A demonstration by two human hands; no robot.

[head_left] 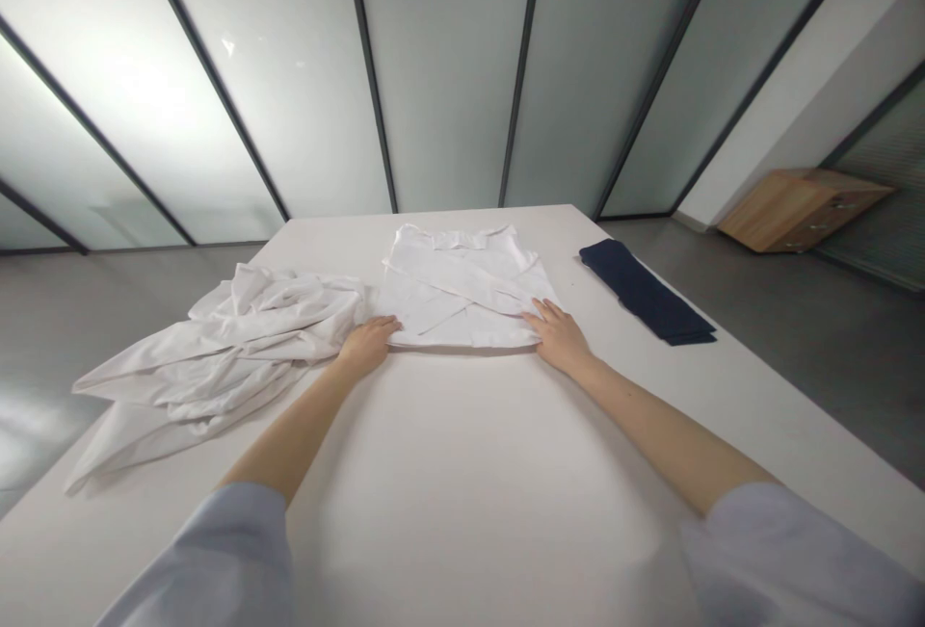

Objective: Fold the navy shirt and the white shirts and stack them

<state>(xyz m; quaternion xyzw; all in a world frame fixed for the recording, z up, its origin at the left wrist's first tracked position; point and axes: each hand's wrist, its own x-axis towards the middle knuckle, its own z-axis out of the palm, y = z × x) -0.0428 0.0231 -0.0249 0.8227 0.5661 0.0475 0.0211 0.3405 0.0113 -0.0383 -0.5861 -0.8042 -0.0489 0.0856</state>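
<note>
A white shirt lies partly folded in the middle of the white table, collar at the far end. My left hand rests at its near left corner, fingers curled onto the hem. My right hand lies flat on the near right corner, fingers stretched out on the cloth. Both arms reach forward from pale blue sleeves.
A heap of crumpled white garments lies on the table's left side, hanging toward the edge. A folded dark navy cloth sits near the right edge. A wooden cabinet stands on the floor at far right, with frosted glass walls behind.
</note>
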